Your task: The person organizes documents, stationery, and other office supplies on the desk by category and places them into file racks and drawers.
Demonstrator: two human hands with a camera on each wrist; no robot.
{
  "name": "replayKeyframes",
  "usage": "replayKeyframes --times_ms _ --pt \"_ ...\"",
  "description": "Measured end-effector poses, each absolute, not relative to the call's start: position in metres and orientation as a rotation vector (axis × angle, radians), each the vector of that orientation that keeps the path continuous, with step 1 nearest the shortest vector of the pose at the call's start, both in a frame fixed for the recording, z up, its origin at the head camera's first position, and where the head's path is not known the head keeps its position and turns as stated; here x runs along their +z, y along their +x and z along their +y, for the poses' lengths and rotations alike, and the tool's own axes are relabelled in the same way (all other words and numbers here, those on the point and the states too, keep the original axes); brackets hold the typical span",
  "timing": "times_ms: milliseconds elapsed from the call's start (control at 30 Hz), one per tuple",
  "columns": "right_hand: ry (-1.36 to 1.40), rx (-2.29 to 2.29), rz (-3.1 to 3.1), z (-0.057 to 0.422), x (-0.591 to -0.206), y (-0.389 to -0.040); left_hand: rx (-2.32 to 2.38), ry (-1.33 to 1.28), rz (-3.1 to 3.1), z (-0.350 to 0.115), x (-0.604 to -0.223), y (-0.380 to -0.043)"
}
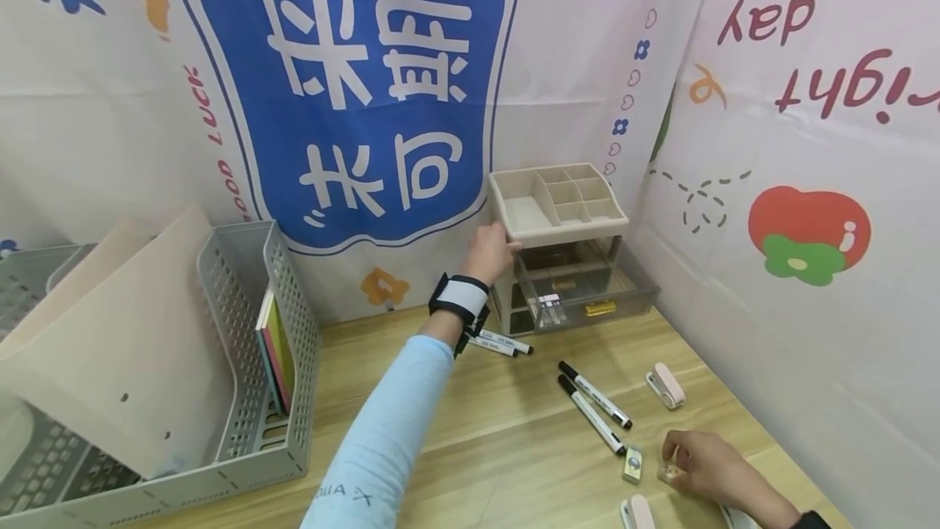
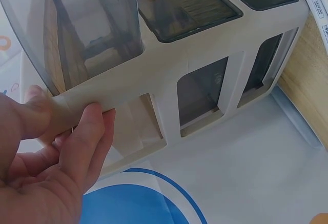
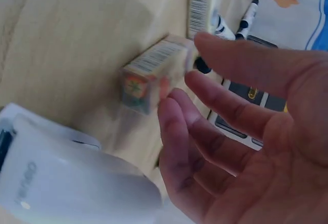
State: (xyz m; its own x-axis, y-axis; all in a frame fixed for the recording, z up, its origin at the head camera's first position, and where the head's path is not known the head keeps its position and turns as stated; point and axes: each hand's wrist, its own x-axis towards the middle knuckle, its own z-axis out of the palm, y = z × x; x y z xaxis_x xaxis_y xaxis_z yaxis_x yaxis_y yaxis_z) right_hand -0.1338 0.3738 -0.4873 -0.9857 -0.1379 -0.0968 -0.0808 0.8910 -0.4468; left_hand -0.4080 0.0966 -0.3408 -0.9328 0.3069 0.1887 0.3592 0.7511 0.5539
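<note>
At the back, my left hand (image 1: 490,254) grips the left side of a cream desk organizer (image 1: 561,231), thumb and fingers curled round its frame post (image 2: 118,88). The organizer's clear top drawer (image 1: 609,300) is pulled out and holds small items at its left. My right hand (image 1: 708,464) is low over the table at the right, fingers loosely bent and thumb apart. Just beyond its fingertips is a small boxed eraser (image 3: 154,73) with a barcode; a firm hold on it does not show. Another such eraser (image 1: 632,464) lies beside it.
Two black-capped markers (image 1: 591,415) lie mid-table, with more markers (image 1: 499,343) by the organizer. A pink stapler (image 1: 665,386) lies right; another (image 1: 637,513) is at the front edge. A grey file rack (image 1: 294,431) with folders and booklets stands left. Printed cloth (image 1: 573,47) hangs behind.
</note>
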Motion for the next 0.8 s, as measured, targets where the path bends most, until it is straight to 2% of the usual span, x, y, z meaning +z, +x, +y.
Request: replayKeyframes --times_ms 800 --pt "-0.211 -0.706 2.926 0.366 -0.502 -0.131 -0.944 -0.567 -2.837 0.095 -0.341 -0.408"
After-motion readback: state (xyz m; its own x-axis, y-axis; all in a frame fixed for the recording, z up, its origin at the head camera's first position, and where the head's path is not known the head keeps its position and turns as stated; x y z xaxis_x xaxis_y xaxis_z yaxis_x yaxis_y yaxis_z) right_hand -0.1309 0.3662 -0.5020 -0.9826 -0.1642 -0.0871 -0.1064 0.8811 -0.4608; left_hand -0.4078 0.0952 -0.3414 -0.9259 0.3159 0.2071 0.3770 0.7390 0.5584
